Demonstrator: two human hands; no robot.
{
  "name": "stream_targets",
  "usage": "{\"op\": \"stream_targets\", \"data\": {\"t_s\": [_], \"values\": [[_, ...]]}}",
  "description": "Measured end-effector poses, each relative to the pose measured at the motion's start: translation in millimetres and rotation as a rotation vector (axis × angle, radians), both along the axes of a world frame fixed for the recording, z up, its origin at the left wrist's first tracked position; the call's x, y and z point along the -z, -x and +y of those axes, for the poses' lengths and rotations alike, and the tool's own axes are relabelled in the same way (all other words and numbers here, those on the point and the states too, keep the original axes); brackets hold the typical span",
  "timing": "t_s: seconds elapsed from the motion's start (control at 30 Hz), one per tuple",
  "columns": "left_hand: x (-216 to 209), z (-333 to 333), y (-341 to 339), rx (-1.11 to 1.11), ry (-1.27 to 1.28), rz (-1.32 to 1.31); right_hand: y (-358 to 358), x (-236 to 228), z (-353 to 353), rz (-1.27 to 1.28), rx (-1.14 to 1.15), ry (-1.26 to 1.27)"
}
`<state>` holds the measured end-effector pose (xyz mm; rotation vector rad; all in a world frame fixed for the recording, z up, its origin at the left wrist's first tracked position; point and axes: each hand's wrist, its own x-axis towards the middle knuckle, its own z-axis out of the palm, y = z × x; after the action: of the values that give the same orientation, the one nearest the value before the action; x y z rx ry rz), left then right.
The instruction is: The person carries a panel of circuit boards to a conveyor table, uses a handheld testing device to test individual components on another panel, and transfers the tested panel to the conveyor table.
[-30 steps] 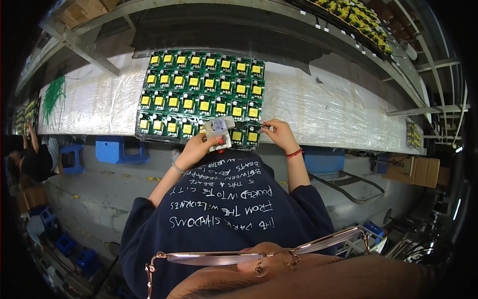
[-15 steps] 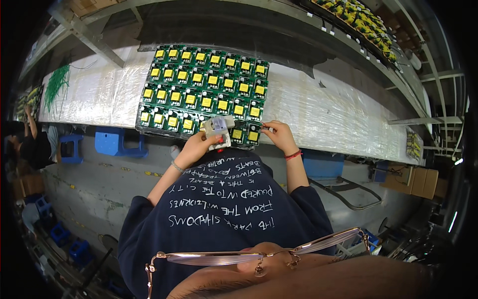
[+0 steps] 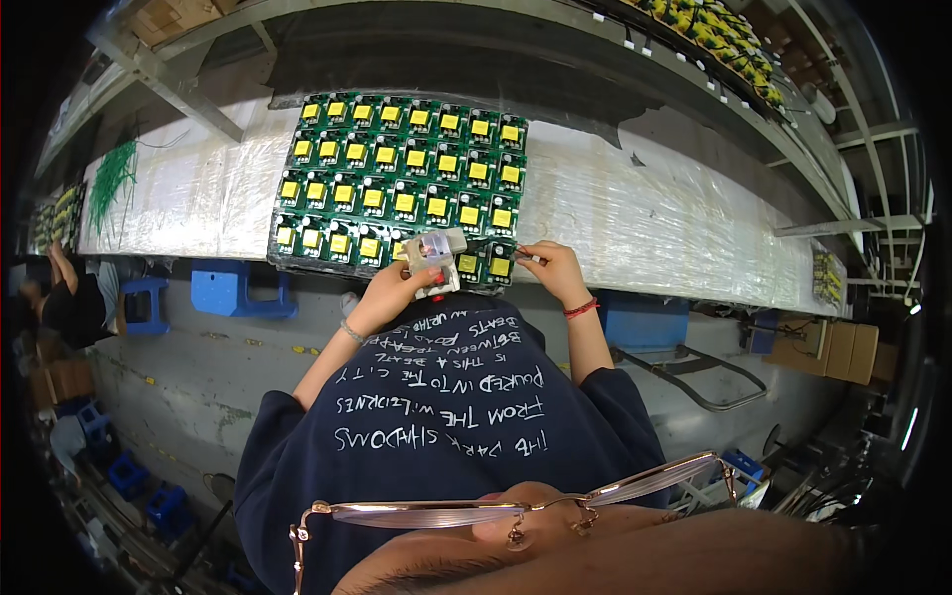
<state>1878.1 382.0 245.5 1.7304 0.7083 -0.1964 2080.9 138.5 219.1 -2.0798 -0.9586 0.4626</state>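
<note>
My left hand (image 3: pixel 397 290) is closed round a white plastic device (image 3: pixel 433 250) with a clear cover and red parts; I cannot tell its exact kind. It is held over the near edge of a panel of green circuit boards (image 3: pixel 372 178), each bearing a yellow block and small cylindrical parts. At the panel's near right corner, my right hand (image 3: pixel 551 270) has its thumb and fingers pinched on something thin and dark, too small to name. A dark strip seems to run between the device and those fingertips. The boards under the device are partly hidden.
The panel lies on a long bench (image 3: pixel 595 208) wrapped in clear film. Green wires (image 3: pixel 112 183) lie on its left part. A shelf with more yellow-topped boards (image 3: pixel 709 40) hangs at the far right. A blue stool (image 3: pixel 238 288) stands below the bench; another person (image 3: pixel 74 288) works far left.
The panel and bench appear shifted slightly left in the picture. Both hands keep nearly the same place and grip, the device still in my left hand.
</note>
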Motion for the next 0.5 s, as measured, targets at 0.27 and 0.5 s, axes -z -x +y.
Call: {"op": "stream_targets", "data": {"t_s": [0.27,0.5], "values": [[-3,0,-6,0.003,0.006,0.025,-8,-4,3,-0.026,-0.025,0.003],[-2,4,-1,-0.095,0.092,-0.03,-10,-16,13,-0.018,-0.04,0.052]]}}
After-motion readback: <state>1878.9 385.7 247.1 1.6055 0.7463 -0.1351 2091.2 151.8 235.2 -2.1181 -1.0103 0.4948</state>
